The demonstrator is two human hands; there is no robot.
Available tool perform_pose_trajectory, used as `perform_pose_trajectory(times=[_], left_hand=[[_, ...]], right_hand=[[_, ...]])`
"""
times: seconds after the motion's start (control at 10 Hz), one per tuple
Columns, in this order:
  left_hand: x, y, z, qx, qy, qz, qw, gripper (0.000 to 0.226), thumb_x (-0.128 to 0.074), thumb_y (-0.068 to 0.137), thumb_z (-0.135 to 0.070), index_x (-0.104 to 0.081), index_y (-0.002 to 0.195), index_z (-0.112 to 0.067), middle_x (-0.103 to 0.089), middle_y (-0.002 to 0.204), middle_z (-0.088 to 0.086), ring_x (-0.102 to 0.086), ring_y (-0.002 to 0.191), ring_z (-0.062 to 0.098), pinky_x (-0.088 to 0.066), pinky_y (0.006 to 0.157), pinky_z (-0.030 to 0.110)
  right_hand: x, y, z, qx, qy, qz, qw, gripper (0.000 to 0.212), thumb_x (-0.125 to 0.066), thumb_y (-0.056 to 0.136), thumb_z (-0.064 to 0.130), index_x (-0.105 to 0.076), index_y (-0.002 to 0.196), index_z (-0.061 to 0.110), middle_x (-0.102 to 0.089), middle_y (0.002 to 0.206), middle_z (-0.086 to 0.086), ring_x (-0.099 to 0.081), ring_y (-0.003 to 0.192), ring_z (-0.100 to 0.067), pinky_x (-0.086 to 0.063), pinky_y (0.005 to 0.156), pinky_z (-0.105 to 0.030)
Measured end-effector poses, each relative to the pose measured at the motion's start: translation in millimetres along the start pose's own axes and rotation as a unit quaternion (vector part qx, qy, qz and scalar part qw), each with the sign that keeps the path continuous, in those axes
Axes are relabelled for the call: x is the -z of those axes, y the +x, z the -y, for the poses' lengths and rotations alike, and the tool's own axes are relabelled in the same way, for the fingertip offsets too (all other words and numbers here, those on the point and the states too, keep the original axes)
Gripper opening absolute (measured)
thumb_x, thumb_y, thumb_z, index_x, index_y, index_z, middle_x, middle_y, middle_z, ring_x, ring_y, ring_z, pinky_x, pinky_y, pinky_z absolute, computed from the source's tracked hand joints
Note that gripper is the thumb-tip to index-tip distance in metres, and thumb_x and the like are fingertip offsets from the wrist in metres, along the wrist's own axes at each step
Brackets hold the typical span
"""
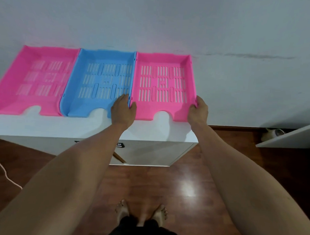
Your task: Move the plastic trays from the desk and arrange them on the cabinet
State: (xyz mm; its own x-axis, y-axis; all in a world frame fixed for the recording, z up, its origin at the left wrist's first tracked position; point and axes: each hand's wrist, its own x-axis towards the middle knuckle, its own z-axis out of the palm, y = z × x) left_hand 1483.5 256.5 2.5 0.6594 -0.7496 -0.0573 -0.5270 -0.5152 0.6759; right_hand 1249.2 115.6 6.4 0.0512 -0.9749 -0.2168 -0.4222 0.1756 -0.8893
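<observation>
While both side walls are gripped, the right pink tray [163, 86] is seen flat on the white cabinet [90, 128], at the cabinet's right end and close to the wall [154, 20]. Its left wall is clasped by the left hand [123, 110], thumb inside the tray; its right wall is clasped by the right hand [198, 111]. A blue tray [99, 83] is pressed against its left side, touching, with the left hand's fingers draped over that shared edge. Further left, a second pink tray [34, 79] is set touching the blue one, so three are lined up in a row, notched fronts facing the person. Below the cabinet, wooden floor [166, 184] and bare feet [142, 213] are visible. A white cord [4, 173] is seen at left, an angled white panel [290, 138] at right, well apart.
</observation>
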Motion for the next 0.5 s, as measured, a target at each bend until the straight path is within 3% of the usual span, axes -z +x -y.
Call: perform_pose_trajectory(times=[0.1,0.2,0.3,0.4,0.5], left_hand=[[1.2,-1.4,-0.5,-0.007,-0.013,-0.006,1.000,0.049,-0.052,0.103,-0.035,-0.055,0.143,-0.007,-0.063,0.140,0.015,-0.054,0.134,0.034,-0.042,0.115,0.051],[1.3,-3.8,-1.1,-0.017,-0.023,-0.016,0.999,0.042,-0.053,0.103,-0.034,-0.060,0.135,-0.007,-0.067,0.129,0.015,-0.060,0.124,0.034,-0.047,0.109,0.052],[3.4,-8.3,-7.1,-0.019,-0.026,-0.027,0.999,0.036,-0.055,0.103,-0.031,-0.063,0.129,-0.007,-0.069,0.118,0.012,-0.063,0.113,0.031,-0.051,0.103,0.052],[6.2,-8.9,-11.1,0.013,-0.040,-0.002,0.999,0.043,-0.054,0.103,-0.033,-0.058,0.137,-0.007,-0.068,0.126,0.013,-0.063,0.119,0.033,-0.051,0.105,0.051],[9.0,-7.5,-19.8,0.048,-0.071,0.016,0.996,0.045,-0.056,0.101,-0.033,-0.057,0.139,-0.007,-0.067,0.130,0.015,-0.063,0.121,0.036,-0.052,0.105,0.052]], right_hand=[[-0.9,-1.5,1.5,0.014,-0.005,-0.011,1.000,0.039,-0.031,0.093,-0.011,-0.055,0.104,0.018,-0.055,0.087,0.007,-0.049,0.074,-0.011,-0.041,0.073,-0.020],[-0.6,-1.8,0.8,0.025,-0.013,-0.007,1.000,0.045,-0.032,0.093,-0.011,-0.064,0.119,0.007,-0.062,0.094,0.002,-0.054,0.076,-0.011,-0.047,0.076,-0.022],[1.2,-5.2,4.3,0.023,-0.025,-0.001,0.999,0.049,-0.033,0.097,-0.009,-0.060,0.135,0.005,-0.065,0.111,-0.005,-0.058,0.093,-0.019,-0.050,0.090,-0.031],[5.2,-7.3,7.4,0.041,-0.057,-0.003,0.998,0.046,-0.034,0.094,-0.010,-0.061,0.128,0.006,-0.065,0.104,-0.005,-0.062,0.090,-0.025,-0.051,0.072,-0.023],[5.2,-11.2,21.5,0.039,-0.130,0.008,0.991,0.035,-0.045,0.093,-0.004,-0.053,0.127,0.005,-0.066,0.119,-0.012,-0.066,0.105,-0.037,-0.060,0.081,-0.042]])
